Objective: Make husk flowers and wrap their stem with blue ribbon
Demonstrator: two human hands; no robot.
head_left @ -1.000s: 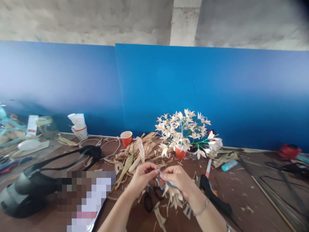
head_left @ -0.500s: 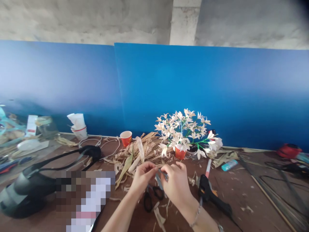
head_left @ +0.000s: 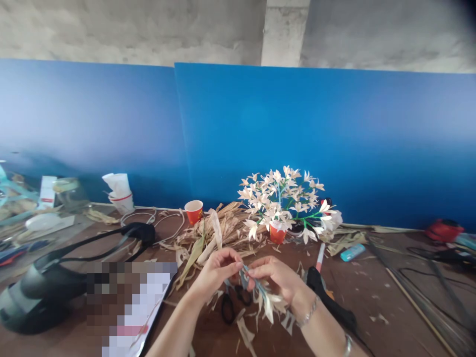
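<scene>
Low in the middle of the head view, my left hand (head_left: 221, 267) pinches the upper end of a blue-grey stem. My right hand (head_left: 277, 277) has its fingertips closed on the same stem, just to the right. From the stem a pale flower (head_left: 271, 303) hangs below my right palm. Black-handled scissors (head_left: 228, 308) lie on the brown table (head_left: 211, 339) under my hands. Behind them, a bunch of cream flowers (head_left: 277, 196) on green stems stands in a red paper cup (head_left: 277, 233).
Dry husks (head_left: 223, 228) and another red cup (head_left: 194, 212) are behind my left hand. A black glue gun (head_left: 334, 305) lies beside my right forearm. Black equipment (head_left: 37, 297) sits left, a turquoise item (head_left: 352, 252) right.
My right hand has turned and shifted slightly right, its fingers now stretched toward the left. The pale flower on the stem has come into view below it.
</scene>
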